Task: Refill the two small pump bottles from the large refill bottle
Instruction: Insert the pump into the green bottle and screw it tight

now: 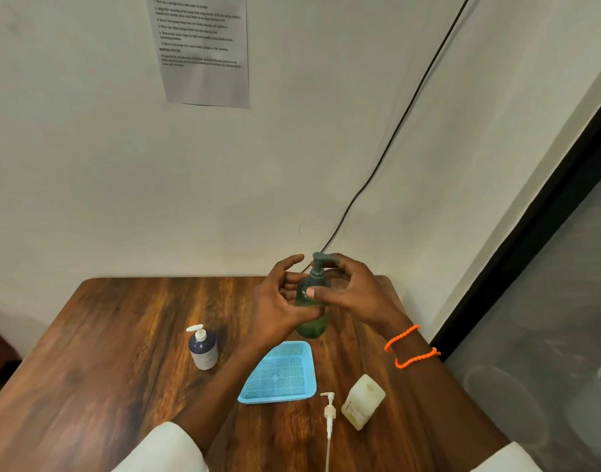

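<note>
A green pump bottle stands upright near the far edge of the wooden table. My left hand holds its body from the left. My right hand grips its dark green pump head from the right, thumb across the bottle's shoulder. A small dark blue and white pump bottle stands to the left with its white pump on. The pale refill bottle stands at the front right with its mouth uncovered. Its long white pump lies on the table beside it.
A blue mesh tray sits between the bottles, just in front of the green one. A black cable runs down the wall behind the table. A printed sheet hangs on the wall. A dark frame and glass panel are on the right.
</note>
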